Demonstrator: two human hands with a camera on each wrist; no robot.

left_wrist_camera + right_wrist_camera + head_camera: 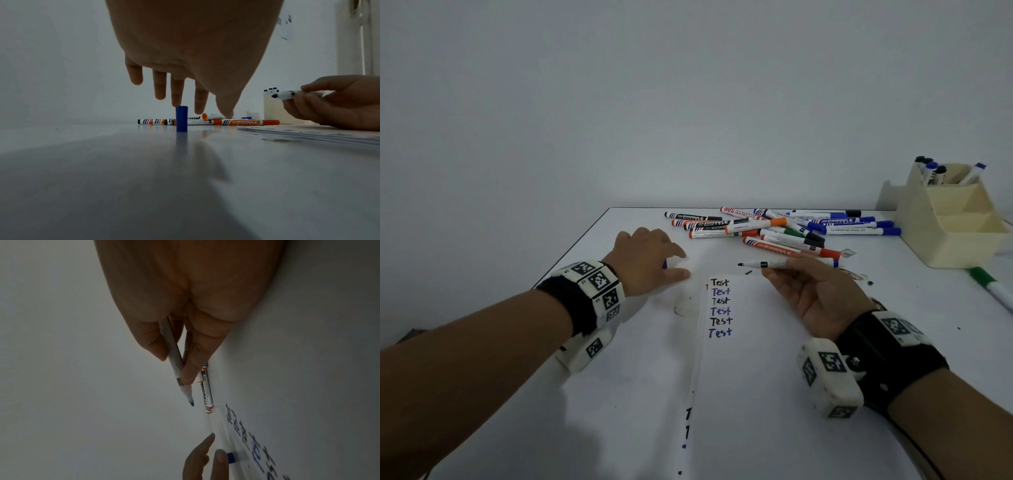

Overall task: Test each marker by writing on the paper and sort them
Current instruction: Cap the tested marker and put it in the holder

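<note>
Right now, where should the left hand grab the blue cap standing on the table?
Pinch the blue cap by its round side wall, near the middle, coming down from above. It stands upright and alone on the table, with the left hand open right over it.

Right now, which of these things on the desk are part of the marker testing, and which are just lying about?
Part of the job:
- uncapped marker held by the right hand
- blue cap standing upright under the left hand
- paper with "Test" lines
- marker pile
- beige organizer holding sorted markers

Lying about:
- green marker beside the organizer, role unclear
- small scrap near the pile
</note>
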